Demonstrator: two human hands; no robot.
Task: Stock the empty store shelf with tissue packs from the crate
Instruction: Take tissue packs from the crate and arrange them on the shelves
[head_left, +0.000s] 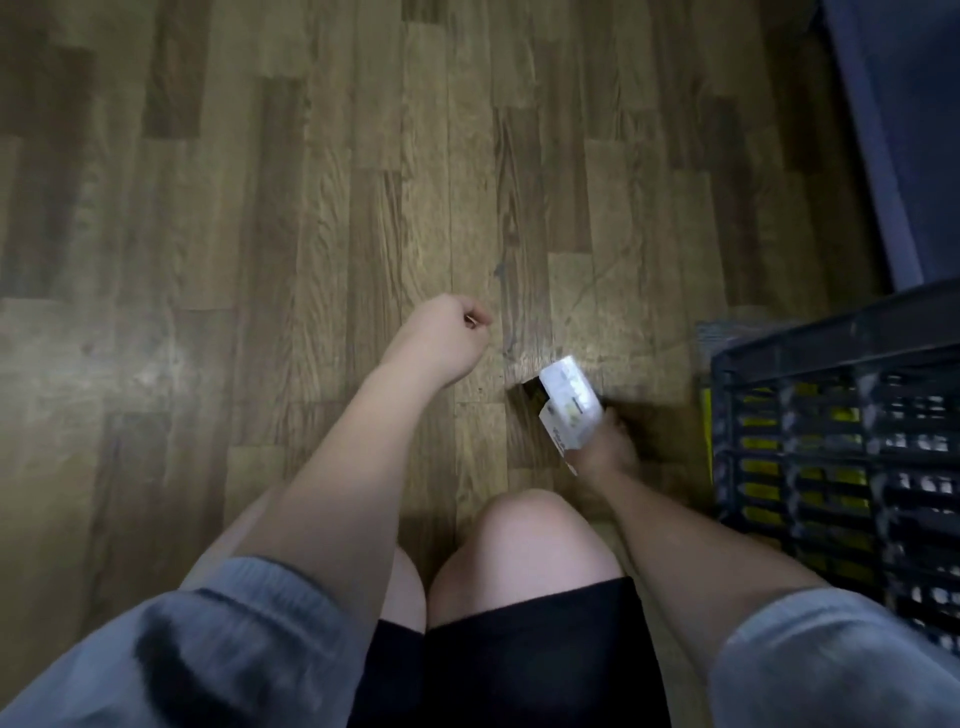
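My right hand (605, 449) grips a white tissue pack (569, 408) low over the wooden floor, just left of the dark plastic crate (779, 358). Through the crate's slatted wall I see several packs with yellow and white print (831, 467). My left hand (447, 338) hangs out over the floor with its fingers curled under and nothing in it. The image is blurred by motion. No shelf surface with stock is in view.
Wood-look plank floor (260, 208) fills most of the view. A dark blue base or panel (898, 130) runs along the upper right behind the crate. My bare knees (524, 535) and dark shorts are at the bottom centre.
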